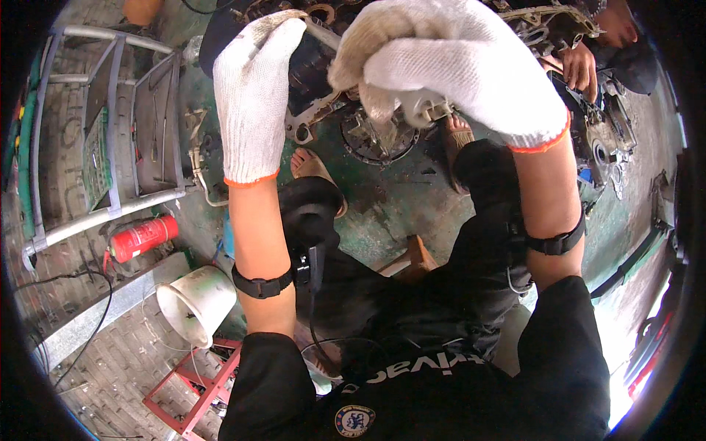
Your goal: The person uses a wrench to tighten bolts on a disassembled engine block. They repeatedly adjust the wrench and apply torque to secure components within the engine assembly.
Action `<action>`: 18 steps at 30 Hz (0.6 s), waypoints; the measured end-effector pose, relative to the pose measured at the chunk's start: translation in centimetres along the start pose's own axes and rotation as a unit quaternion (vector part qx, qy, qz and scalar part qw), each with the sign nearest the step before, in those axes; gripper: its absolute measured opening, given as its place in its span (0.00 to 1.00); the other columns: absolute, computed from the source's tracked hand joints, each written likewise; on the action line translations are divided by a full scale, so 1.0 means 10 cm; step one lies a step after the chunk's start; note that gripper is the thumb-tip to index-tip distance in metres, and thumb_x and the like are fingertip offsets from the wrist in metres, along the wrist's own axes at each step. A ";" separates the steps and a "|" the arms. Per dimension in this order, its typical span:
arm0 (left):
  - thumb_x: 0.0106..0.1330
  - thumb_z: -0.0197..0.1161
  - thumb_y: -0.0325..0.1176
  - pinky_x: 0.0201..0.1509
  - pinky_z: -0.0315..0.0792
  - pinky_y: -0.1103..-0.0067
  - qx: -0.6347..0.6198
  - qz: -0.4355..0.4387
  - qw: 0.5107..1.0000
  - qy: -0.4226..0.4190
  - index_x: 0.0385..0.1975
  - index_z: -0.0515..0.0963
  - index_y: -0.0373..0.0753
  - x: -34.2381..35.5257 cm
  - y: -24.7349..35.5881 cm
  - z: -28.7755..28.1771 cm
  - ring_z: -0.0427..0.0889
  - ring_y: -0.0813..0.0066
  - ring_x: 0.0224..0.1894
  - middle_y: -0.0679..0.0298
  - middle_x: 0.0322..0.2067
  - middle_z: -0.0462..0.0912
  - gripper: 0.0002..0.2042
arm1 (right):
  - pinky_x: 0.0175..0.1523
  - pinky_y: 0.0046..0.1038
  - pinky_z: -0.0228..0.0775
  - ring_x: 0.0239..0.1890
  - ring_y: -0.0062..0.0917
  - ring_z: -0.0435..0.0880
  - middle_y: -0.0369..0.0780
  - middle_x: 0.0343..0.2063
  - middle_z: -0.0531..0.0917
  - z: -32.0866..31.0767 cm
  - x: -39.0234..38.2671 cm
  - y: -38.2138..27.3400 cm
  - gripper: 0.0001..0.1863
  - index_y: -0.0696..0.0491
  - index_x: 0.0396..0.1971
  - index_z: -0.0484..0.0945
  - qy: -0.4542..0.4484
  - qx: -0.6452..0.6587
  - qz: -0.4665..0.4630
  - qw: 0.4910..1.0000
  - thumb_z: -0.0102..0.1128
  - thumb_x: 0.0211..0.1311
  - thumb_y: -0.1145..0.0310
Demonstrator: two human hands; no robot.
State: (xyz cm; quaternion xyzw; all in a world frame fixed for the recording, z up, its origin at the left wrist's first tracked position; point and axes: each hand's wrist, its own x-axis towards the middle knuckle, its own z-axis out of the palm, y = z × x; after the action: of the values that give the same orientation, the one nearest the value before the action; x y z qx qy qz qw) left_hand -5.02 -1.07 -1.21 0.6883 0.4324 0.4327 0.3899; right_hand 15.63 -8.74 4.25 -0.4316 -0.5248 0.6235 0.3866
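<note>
White knit gloves with orange cuffs cover both hands, raised in front of an engine (309, 73) with greasy metal parts. My left hand (256, 92) has its fingers pressed together, their tips beside a pale metal bar (322, 33); whether they grip it is unclear. Curled fingers close my right hand (448, 66), and what they hold, if anything, is hidden. Just below its thumb shows a pale, translucent piece (426, 109), which I cannot name. Under the right hand, a round metal part (379, 143) lies on the green floor between my feet.
Another person's bare hand (579, 70) is among engine parts (607, 143) at the right. On the left are a metal rack (110, 217), a red fire extinguisher (143, 238), a white bucket (197, 305) and a red metal frame (195, 397). A black cable (110, 287) trails there.
</note>
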 end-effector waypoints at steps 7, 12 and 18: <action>0.68 0.63 0.34 0.53 0.73 0.79 0.028 0.046 0.999 0.002 0.45 0.85 0.31 0.03 -0.04 0.00 0.84 0.77 0.43 0.60 0.40 0.89 0.13 | 0.35 0.16 0.71 0.30 0.17 0.84 0.37 0.29 0.88 -0.17 -0.09 -0.05 0.13 0.61 0.44 0.84 0.053 0.017 -0.009 0.998 0.57 0.67 0.70; 0.68 0.63 0.34 0.53 0.73 0.80 0.029 0.015 0.999 0.013 0.44 0.85 0.31 0.02 -0.01 0.02 0.83 0.77 0.42 0.61 0.39 0.89 0.13 | 0.36 0.18 0.71 0.29 0.18 0.84 0.38 0.29 0.88 -0.13 -0.04 -0.02 0.13 0.62 0.44 0.84 0.132 -0.010 0.017 0.991 0.58 0.68 0.68; 0.68 0.64 0.34 0.53 0.73 0.80 0.035 0.028 0.999 0.012 0.44 0.85 0.32 0.01 0.01 0.05 0.83 0.77 0.43 0.61 0.39 0.89 0.13 | 0.32 0.17 0.72 0.26 0.18 0.83 0.39 0.29 0.88 -0.16 -0.10 -0.34 0.12 0.61 0.46 0.83 0.092 0.066 0.112 0.987 0.59 0.68 0.72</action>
State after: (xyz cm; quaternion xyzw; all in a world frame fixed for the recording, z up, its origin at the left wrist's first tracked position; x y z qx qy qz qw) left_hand -4.52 -1.05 -1.21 0.7080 0.4331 0.4363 0.3477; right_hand 17.60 -8.65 7.59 -0.5167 -0.3930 0.6537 0.3888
